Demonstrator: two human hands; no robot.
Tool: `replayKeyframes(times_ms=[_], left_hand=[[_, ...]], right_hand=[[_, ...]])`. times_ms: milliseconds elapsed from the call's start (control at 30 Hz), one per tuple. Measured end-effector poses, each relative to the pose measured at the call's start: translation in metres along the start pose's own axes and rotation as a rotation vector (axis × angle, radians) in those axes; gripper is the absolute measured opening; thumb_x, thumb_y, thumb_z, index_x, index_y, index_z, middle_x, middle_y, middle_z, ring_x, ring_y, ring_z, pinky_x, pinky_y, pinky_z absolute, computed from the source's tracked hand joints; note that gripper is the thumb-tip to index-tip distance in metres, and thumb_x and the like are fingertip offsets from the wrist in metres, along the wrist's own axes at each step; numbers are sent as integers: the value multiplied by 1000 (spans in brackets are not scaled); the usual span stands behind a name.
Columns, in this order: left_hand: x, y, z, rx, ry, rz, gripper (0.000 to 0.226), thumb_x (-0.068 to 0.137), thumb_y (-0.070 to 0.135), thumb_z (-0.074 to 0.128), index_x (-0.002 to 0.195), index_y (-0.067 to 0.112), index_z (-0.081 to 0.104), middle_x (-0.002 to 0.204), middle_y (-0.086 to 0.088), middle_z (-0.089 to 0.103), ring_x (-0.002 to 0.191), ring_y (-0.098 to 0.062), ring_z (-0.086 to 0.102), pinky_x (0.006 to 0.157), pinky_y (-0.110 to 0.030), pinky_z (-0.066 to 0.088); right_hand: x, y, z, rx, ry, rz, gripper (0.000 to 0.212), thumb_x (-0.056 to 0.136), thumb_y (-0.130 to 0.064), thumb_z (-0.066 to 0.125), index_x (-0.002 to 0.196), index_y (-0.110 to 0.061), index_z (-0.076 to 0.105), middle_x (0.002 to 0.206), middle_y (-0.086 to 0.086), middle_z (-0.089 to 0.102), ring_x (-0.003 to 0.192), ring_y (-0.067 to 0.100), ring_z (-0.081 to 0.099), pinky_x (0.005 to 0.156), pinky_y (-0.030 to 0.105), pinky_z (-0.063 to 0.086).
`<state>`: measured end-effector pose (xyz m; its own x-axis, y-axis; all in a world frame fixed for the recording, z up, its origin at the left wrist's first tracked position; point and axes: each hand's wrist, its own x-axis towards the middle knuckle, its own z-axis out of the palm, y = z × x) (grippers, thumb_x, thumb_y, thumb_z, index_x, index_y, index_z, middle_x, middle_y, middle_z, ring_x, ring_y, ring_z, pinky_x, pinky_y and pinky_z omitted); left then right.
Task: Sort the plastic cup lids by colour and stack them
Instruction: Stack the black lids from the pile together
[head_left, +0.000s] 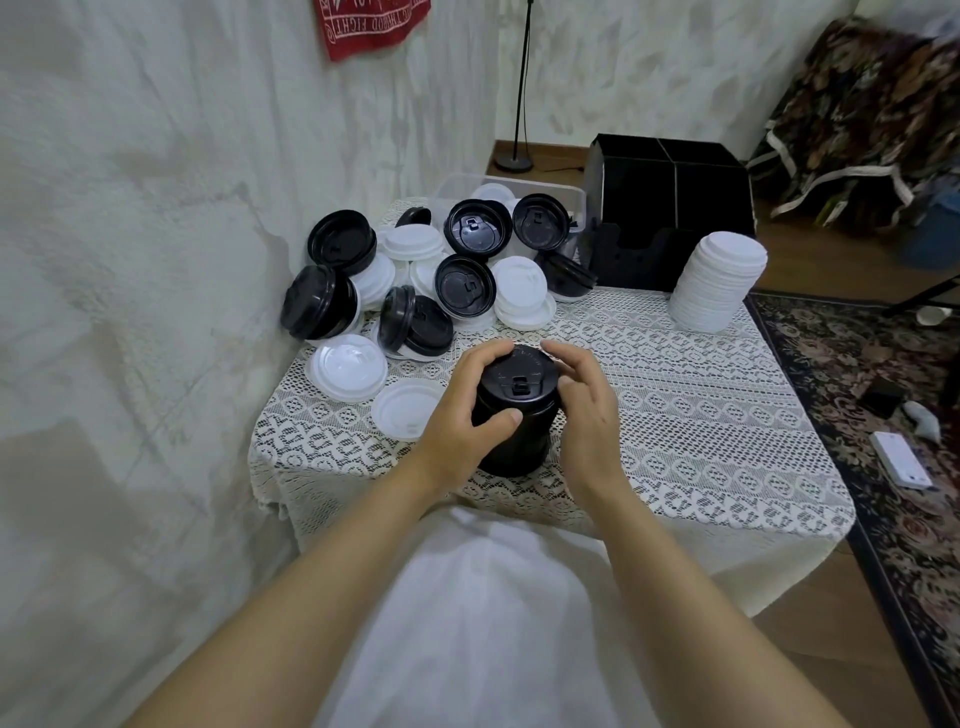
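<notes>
At the near middle of the table (701, 395), a black stack (522, 371) of lids is stood upright on the lace cloth, between both hands. It is gripped by the left hand (460, 415): fingers are curled over the far-left top rim, close together, and the thumb (506, 417) is pressed on the near side wall. The right side is cupped by the right hand (584, 410): fingers are curved and slightly spread round the far-right rim, and the thumb is laid at the right edge of the top lid. Whether the right fingertips are in firm contact cannot be told.

Just left of the black stack, two loose white lids (347, 368) are laid flat. Behind the black stack, a mixed pile (441, 270) of black and white lids is heaped. Far right of the black stack, well apart, a white stack (719, 283) is seen, leaning slightly. Behind-right of the black stack, a black organiser (670, 208) is placed.
</notes>
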<state>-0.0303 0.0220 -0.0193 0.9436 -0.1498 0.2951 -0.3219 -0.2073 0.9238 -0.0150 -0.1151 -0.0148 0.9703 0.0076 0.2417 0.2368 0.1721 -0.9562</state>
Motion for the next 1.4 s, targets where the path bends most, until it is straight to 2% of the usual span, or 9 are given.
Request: replayKeyframes(times_ms=[167, 267, 433, 567, 633, 867, 1200, 1300, 1400], left_hand=[[0, 0, 2, -77, 10, 26, 59, 75, 36, 54, 132, 23, 44, 140, -3, 43, 132, -12, 39, 111, -28, 32], [2, 1, 8, -179, 94, 15, 48, 81, 40, 48, 127, 22, 50, 135, 0, 48, 129, -5, 43, 105, -17, 33], [6, -4, 32, -115, 369, 53, 32, 81, 36, 42, 111, 32, 55, 117, 7, 58, 112, -7, 53, 99, -25, 40], [11, -8, 36, -96, 452, 110, 31, 79, 29, 41, 105, 32, 57, 112, 9, 60, 108, -5, 55, 96, -23, 42], [12, -12, 36, -99, 471, 122, 31, 78, 28, 41, 104, 30, 58, 111, 8, 60, 107, -5, 55, 96, -24, 43], [13, -17, 39, -134, 500, 89, 32, 76, 27, 40, 100, 27, 60, 108, 6, 62, 105, -5, 57, 93, -25, 44], [7, -7, 35, -153, 436, -40, 35, 74, 35, 41, 103, 28, 60, 109, 5, 62, 103, -5, 56, 90, -22, 44], [5, 4, 31, -184, 391, -97, 35, 77, 24, 42, 108, 30, 58, 113, 8, 61, 103, -1, 55, 88, -19, 44], [0, 8, 32, -269, 378, -187, 43, 80, 28, 42, 121, 36, 51, 114, 14, 59, 101, 6, 57, 85, -16, 46]], right_hand=[[-1, 13, 12, -73, -28, -109, 29, 87, -40, 47, 102, -22, 65, 113, 5, 63, 107, 18, 59, 93, 36, 48], [1, 18, 18, -62, 30, -128, 27, 85, -38, 44, 97, -23, 64, 109, 4, 63, 104, 15, 58, 92, 33, 47], [1, 26, 19, -96, 60, -184, 25, 87, -35, 41, 97, -26, 62, 110, 1, 63, 107, 16, 58, 93, 32, 46], [2, 29, 20, -75, 62, -189, 24, 86, -34, 40, 95, -26, 62, 106, -7, 62, 104, 2, 57, 91, 22, 44], [2, 32, 20, -61, 65, -188, 25, 85, -32, 40, 95, -25, 62, 107, -5, 62, 105, 3, 57, 91, 22, 44], [3, 41, 21, -62, 101, -187, 24, 86, -34, 41, 94, -27, 63, 104, -10, 63, 101, 14, 59, 88, 34, 48], [-1, 33, 17, -81, 35, -114, 26, 85, -38, 42, 99, -28, 62, 104, -7, 63, 98, 9, 59, 85, 24, 47], [-3, 24, 16, -90, 2, -75, 28, 85, -39, 45, 106, -30, 61, 109, -5, 64, 102, 10, 59, 89, 27, 48], [-7, 20, 15, -104, 2, -10, 30, 89, -36, 46, 117, -39, 55, 122, -9, 60, 112, 6, 57, 96, 25, 47]])
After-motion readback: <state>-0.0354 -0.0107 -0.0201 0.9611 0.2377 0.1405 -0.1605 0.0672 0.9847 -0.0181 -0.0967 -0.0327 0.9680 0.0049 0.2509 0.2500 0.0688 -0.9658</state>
